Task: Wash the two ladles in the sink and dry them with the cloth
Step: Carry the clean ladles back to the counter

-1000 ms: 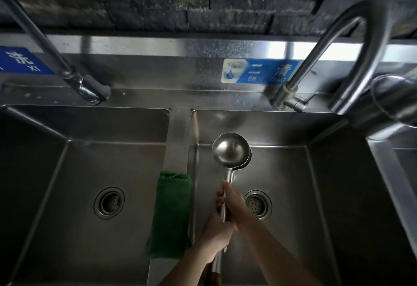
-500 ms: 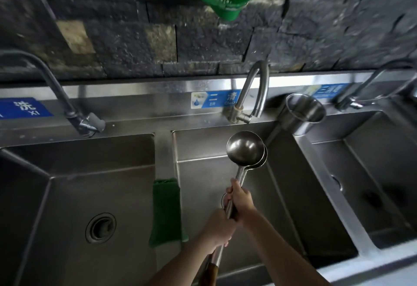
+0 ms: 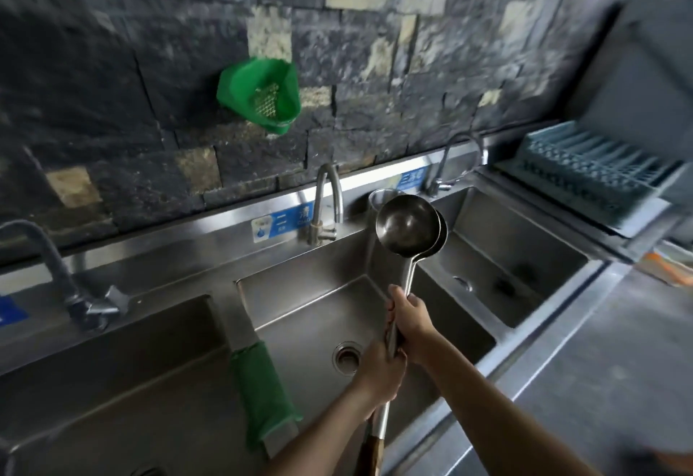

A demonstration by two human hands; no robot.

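Note:
Two steel ladles (image 3: 408, 226) are stacked, one bowl nested behind the other, held upright over the middle sink (image 3: 318, 310). My right hand (image 3: 410, 321) grips both handles higher up. My left hand (image 3: 380, 372) grips them lower, just above the wooden handle ends. A green cloth (image 3: 262, 389) hangs over the divider between the left and middle sinks. The bowls rise to the right of the middle faucet (image 3: 328, 194).
Left sink (image 3: 112, 381) with its faucet (image 3: 56, 276), right sink (image 3: 502, 250) with its own faucet (image 3: 455, 160). A steel cup (image 3: 378, 196) stands behind the ladles. Green strainer (image 3: 262, 96) hangs on the stone wall. Blue dish rack (image 3: 585, 164) and steel counter (image 3: 618, 363) lie to the right.
The view has lifted and swung right, bringing the wall, right sink and dish rack into sight. The ladles stay in both hands, raised and shifted right toward the divider by the right sink.

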